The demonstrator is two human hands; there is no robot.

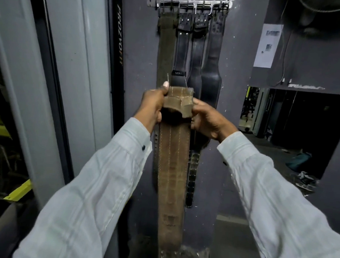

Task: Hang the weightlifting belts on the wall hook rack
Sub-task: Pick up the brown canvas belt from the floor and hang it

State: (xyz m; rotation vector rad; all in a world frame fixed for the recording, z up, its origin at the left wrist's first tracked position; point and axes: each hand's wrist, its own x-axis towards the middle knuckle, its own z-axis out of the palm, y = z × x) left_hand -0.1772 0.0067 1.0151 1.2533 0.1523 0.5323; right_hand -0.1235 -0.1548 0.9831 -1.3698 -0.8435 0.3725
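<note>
Belt end first: your left hand [152, 106] and right hand [209, 119] both clench the folded top of the brown belt [173, 158]. The rest of it dangles straight down, well below the hook rack [191, 3]. Four hung belts [165, 49] crowd the rack (can't tell which hook is free). Raise the end level with the hooks, grip firm, pick a bare hook, and seat the end before you let go.

Dark grey wall [234, 116], paper notice [267, 45], dim light.
</note>
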